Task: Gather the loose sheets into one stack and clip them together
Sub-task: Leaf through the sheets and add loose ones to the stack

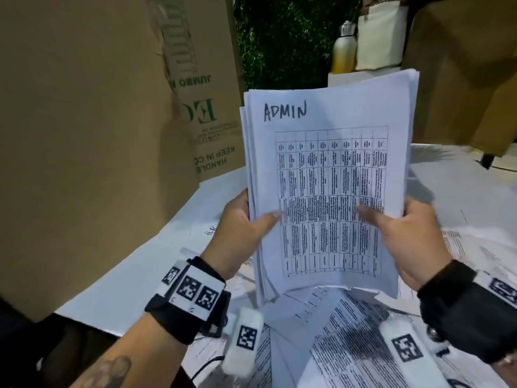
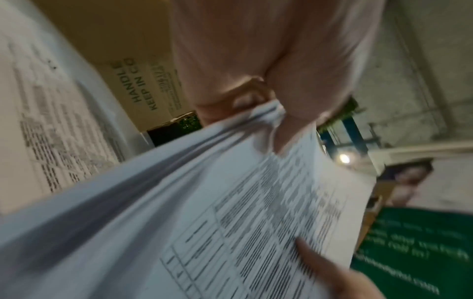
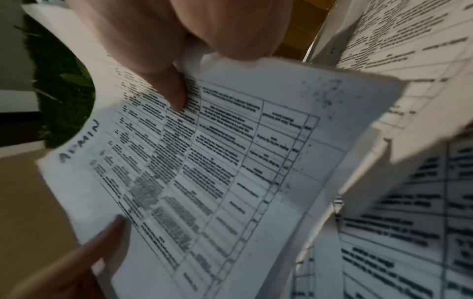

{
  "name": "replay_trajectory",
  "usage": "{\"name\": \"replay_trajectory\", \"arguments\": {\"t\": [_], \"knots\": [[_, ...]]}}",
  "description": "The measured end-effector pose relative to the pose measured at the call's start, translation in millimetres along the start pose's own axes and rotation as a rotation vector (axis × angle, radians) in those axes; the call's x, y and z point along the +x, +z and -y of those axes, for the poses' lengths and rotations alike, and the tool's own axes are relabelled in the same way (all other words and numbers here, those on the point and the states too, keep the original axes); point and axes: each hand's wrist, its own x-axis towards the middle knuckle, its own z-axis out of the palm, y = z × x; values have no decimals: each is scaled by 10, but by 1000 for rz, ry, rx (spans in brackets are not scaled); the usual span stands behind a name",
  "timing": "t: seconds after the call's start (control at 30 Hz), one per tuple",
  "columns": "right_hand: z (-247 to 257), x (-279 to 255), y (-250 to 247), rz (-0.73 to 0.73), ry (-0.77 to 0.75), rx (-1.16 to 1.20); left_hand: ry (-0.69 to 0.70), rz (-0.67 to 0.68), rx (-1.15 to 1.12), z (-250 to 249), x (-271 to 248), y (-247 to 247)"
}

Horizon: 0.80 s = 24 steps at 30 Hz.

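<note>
A thick stack of white sheets stands upright above the table, its top page showing a printed table and the handwritten word ADMIN. My left hand grips the stack's left edge, thumb across the front page. My right hand grips the right edge the same way. In the left wrist view the stack runs edge-on under my left hand. In the right wrist view my right hand's thumb presses the ADMIN page. No clip is visible.
More printed sheets lie scattered on the white table beneath the stack. A tall cardboard box stands close on the left. A metal bottle and a cream bag stand at the back.
</note>
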Motion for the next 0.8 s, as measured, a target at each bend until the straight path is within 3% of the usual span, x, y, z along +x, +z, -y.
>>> {"name": "replay_trajectory", "arguments": {"t": [0.13, 0.27, 0.43, 0.53, 0.63, 0.8], "knots": [[143, -21, 66, 33, -154, 57, 32, -109, -131, -81, 51, -52], [207, -1, 116, 76, -110, 198, 29, -89, -202, -68, 10, -158], [39, -32, 195, 198, -11, 55, -103, -156, -151, 112, -108, -118], [138, 107, 259, 193, -97, -20, 32, -260, -154, 45, -117, -64], [265, 324, 264, 161, -146, 61, 129, -349, -218, 29, -137, -23], [83, 328, 167, 233, -71, 79, 151, -338, -187, 144, -272, -3]]}}
